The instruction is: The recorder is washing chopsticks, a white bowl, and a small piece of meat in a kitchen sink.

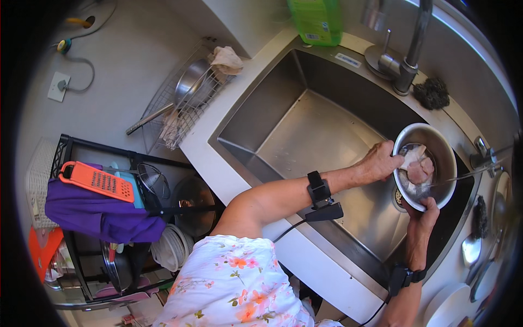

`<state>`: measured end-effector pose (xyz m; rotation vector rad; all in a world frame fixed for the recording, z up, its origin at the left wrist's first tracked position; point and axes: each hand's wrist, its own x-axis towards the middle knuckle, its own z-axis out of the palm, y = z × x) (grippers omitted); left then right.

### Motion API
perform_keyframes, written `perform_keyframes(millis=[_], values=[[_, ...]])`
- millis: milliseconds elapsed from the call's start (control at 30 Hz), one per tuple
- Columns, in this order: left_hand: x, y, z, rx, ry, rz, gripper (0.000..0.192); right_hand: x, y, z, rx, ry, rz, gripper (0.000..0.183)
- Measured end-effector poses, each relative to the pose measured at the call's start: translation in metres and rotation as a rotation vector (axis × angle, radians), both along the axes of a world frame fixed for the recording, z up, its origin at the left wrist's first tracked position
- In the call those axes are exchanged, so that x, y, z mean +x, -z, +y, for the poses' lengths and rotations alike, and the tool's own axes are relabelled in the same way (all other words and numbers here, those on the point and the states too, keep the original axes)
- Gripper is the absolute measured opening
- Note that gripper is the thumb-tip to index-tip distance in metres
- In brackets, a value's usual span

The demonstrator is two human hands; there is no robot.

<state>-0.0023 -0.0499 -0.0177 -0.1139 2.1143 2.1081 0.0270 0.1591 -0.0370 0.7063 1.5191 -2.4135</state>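
Note:
A round metal bowl (446, 163) is tilted over the right end of a stainless steel sink (322, 135), above the drain strainer (398, 198). Pale pieces of raw meat (421, 169) lie inside it in some water. My left hand (380, 161) grips the bowl's left rim. From below, my right hand (425, 214) holds the near edge, its thumb over the rim and its other fingers mostly hidden. A thin stream of water (470, 175) runs into the bowl from the right; I cannot tell which outlet feeds it.
A gooseneck faucet (408, 73) and a dark scouring pad (431, 94) stand behind the sink, with a green bottle (316, 22) farther left. Utensils and a white plate (447, 304) line the right counter. Left are a wire rack (196, 114) and a black shelf holding an orange grater (100, 181).

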Motion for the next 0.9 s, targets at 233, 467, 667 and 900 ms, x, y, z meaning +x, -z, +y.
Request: perform_keyframes(millis=[233,467,667,900], values=[[0.002,-0.013,-0.006,-0.128,0.014,0.018,0.041,-0.002,0.006,0.006,-0.003,-0.009,0.003,0.030],[-0.001,-0.005,-0.008,-0.205,-0.010,0.052,0.039,-0.002,0.006,0.007,0.006,-0.030,0.006,0.020],[0.000,-0.004,-0.007,-0.240,-0.057,0.205,0.035,0.000,0.001,0.002,-0.007,-0.066,0.034,0.017],[-0.004,-0.004,-0.009,-0.248,0.003,0.155,0.044,-0.002,-0.004,0.001,-0.047,-0.051,0.022,0.023]])
